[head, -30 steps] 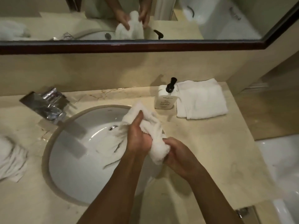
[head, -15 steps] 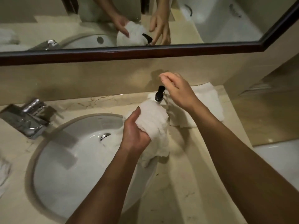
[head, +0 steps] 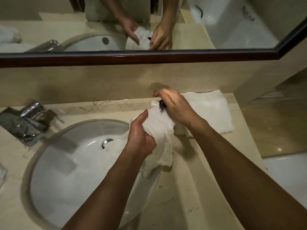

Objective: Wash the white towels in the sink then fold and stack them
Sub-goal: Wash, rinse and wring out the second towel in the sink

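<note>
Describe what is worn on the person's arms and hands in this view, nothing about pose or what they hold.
Nothing is worn that shows. The left hand and right hand are bare: no gloves, rings, watch or bracelet visible. Both forearms are bare to the frame's edge, with no sleeve in view. The left hand's back glistens as if wet.

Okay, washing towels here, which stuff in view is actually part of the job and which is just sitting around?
Part of the job:
- wet towel, gripped by the left hand
- soap dispenser, pump under the right hand
- sink
- faucet
- folded towel on the counter
- crumpled towel, left edge

Just there:
- mirror
- bathtub
</note>
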### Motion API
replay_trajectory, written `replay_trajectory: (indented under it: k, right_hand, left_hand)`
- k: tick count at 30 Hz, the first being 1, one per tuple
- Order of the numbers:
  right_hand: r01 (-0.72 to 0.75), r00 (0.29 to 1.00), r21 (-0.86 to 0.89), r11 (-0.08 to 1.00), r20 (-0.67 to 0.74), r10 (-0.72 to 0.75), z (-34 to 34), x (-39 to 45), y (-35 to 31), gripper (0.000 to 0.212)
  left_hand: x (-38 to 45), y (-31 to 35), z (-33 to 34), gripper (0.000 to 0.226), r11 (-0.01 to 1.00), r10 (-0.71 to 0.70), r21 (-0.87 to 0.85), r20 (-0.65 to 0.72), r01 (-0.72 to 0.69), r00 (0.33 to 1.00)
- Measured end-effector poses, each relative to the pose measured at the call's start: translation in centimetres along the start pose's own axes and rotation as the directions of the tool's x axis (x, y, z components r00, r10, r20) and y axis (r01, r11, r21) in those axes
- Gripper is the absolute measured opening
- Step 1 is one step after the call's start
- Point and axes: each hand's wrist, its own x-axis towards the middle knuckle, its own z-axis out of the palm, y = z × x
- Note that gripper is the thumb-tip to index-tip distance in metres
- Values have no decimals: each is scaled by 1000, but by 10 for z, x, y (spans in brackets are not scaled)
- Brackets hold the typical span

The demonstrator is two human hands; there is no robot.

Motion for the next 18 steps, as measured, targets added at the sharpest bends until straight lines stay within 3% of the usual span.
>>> replay_trajectory:
  k: [13,18]
  right_hand:
    - [-24,999,45,999,-28,25,4,-5,4,54]
    - [-72,997,153,986,-31,78,-5,-19,-4,44]
  left_hand:
    - [-3,-1,3,44,999,-14,-39,28,15,1000]
    - [-7,0,-2,40,1000,-16,27,-18,16,1000]
